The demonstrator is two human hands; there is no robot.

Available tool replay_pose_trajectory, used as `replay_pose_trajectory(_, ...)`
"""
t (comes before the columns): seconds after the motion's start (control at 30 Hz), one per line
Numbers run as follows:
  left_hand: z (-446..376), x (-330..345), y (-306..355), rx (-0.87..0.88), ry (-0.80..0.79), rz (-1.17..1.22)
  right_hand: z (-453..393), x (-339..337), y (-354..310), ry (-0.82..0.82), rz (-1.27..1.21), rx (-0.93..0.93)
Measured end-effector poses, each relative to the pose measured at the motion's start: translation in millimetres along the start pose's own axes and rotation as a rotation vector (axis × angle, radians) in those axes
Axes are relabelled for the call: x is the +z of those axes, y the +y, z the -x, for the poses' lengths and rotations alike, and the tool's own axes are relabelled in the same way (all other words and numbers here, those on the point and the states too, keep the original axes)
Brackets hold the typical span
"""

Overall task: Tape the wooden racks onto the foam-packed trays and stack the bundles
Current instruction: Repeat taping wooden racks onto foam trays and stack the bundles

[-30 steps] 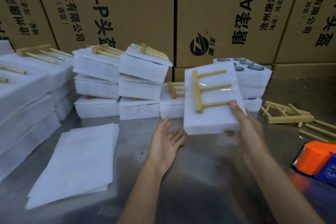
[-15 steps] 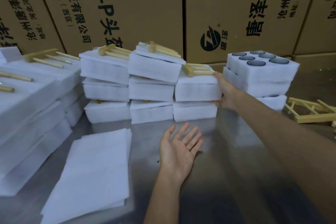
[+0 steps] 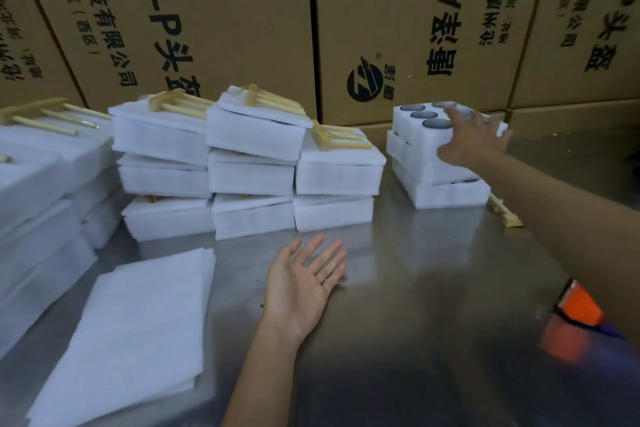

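1. At the right of the frame, the right hand (image 3: 474, 140) reaches over the top foam tray (image 3: 422, 135) of a stack of three, fingers spread wide and blurred; I cannot tell whether it touches the foam.
2. In the lower centre, the left hand (image 3: 304, 288) hovers palm-up over the metal table (image 3: 433, 288), fingers straight and loose, holding nothing.
3. The top tray shows four dark round cups, some hidden by the hand.
4. Left of that stack stand three columns of taped bundles (image 3: 339, 177): three, three and two high, eight in all.
5. Three wooden racks (image 3: 341, 139) lie on the column tops; a fourth rack (image 3: 38, 116) rests on bundles at the far left.
6. One loose rack (image 3: 504, 211) peeks out beside the right forearm.
7. A pile of foam sheets (image 3: 138, 322) lies at lower left.
8. An orange tape dispenser (image 3: 581, 308) sits at the right edge.
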State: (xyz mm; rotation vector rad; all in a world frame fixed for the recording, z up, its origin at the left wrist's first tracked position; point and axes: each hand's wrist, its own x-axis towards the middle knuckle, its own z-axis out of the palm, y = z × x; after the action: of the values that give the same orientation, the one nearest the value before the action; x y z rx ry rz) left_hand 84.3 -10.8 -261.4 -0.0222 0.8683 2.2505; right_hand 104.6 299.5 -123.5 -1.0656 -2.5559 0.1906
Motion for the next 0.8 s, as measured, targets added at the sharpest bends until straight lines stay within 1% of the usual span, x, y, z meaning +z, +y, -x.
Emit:
replay_pose_trajectory(0.03,0.4,0.1,-0.2,0.0,-0.003,-0.001,-2.2,0.8,13.9,-0.079,0.037,0.011)
replay_pose_trajectory(0.07,0.6,0.1,-0.3,0.001,-0.006,-0.003,-4.1,3.5,24.5,-0.097,0.077,-0.017)
replay_pose_trajectory(0.1,0.9,0.0,-0.8,-0.001,-0.009,-0.005,-5.8,5.8,31.5,-0.074,0.119,-0.065)
replay_pose_trajectory(0.2,2.1,0.9,-0.9,-0.003,-0.017,-0.018,-9.5,4.2,34.5,0.029,0.186,-0.186)
replay_pose_trajectory(0.37,1.1,-0.7,-1.2,-0.007,-0.023,-0.009,2.8,1.4,24.0,0.216,0.214,-0.252)
replay_pose_trajectory(0.43,-0.7,-1.8,-1.4,-0.006,-0.026,-0.011,19.6,-3.7,20.0,0.304,0.169,-0.3)
replay_pose_trajectory(0.53,-2.4,-2.5,-1.7,0.005,-0.03,-0.031,56.7,-15.2,20.7,0.478,0.054,-0.388)
replay_pose_trajectory(0.6,-2.3,-2.2,-1.5,0.01,-0.02,-0.041,88.9,-24.6,22.3,0.543,-0.039,-0.441)
replay_pose_trajectory(0.7,-1.8,-0.4,-1.7,0.034,0.005,-0.043,149.6,-33.3,22.7,0.525,-0.135,-0.558)
replay_pose_trajectory(0.8,-1.6,4.1,-1.3,0.101,0.039,-0.065,217.3,-30.0,28.1,0.422,-0.167,-0.675)
